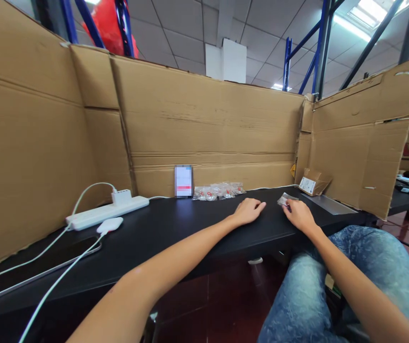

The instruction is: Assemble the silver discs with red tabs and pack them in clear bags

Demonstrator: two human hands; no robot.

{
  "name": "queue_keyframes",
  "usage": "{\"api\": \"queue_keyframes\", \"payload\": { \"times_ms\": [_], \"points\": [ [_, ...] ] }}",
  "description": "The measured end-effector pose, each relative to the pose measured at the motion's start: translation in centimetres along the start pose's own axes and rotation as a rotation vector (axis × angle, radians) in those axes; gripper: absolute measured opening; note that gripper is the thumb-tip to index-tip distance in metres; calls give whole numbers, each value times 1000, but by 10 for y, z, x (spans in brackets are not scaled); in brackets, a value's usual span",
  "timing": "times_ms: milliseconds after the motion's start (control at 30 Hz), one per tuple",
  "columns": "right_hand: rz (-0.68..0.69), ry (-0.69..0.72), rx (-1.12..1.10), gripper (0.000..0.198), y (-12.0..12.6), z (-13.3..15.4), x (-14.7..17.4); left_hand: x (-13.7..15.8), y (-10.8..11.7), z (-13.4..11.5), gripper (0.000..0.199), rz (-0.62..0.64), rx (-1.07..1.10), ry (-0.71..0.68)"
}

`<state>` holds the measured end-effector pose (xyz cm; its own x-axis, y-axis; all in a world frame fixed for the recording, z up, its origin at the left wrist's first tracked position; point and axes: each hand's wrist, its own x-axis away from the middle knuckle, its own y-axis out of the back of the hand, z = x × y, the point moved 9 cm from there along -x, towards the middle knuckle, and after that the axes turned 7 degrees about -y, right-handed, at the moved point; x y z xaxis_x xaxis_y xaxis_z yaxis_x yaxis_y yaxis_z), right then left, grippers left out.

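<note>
My right hand (300, 215) is over the black table, its fingers pinched on a small clear plastic bag (285, 197). What the bag contains is too small to make out. To its left, my left hand (248, 211) rests on the tabletop with nothing visible in it, its thumb apart from loosely bent fingers. Behind the left hand lies a row of clear plastic bags (219, 191) with small red-marked items inside. Beside that row a phone (183, 181) with a lit screen leans upright against the cardboard wall.
Cardboard panels (211, 119) enclose the black table (161, 238) at the back and sides. A small carton (314, 182) with a white label stands at the right. On the left are a white power strip (107, 213), a white charger (110, 225), cables and a dark flat device (47, 267).
</note>
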<state>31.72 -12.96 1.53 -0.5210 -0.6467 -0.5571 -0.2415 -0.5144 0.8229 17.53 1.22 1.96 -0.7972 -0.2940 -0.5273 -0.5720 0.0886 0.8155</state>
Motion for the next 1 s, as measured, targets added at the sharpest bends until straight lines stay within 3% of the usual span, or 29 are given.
{"api": "queue_keyframes", "payload": {
  "times_ms": [67,133,267,367,533,733,867,1000],
  "points": [
    [-6,164,-130,22,5,25,7,-4,-20,-22,51,50,200,25],
    [-12,307,-263,18,11,50,16,-5,-27,-29,57,61,363,101],
    [-101,445,-487,21,25,83,28,4,-26,-12,38,59,789,250],
    [-151,497,-566,31,28,95,30,14,-21,1,29,55,1108,280],
    [-230,402,-529,42,23,99,18,20,-13,9,26,23,1166,334],
    [-259,285,-561,37,15,93,3,16,-4,4,20,69,1172,311],
    [-280,222,-627,36,12,79,-3,18,-7,-3,26,176,1166,265],
    [-266,53,-769,26,7,55,-9,16,-6,-9,34,201,1107,236]
  ]
}}
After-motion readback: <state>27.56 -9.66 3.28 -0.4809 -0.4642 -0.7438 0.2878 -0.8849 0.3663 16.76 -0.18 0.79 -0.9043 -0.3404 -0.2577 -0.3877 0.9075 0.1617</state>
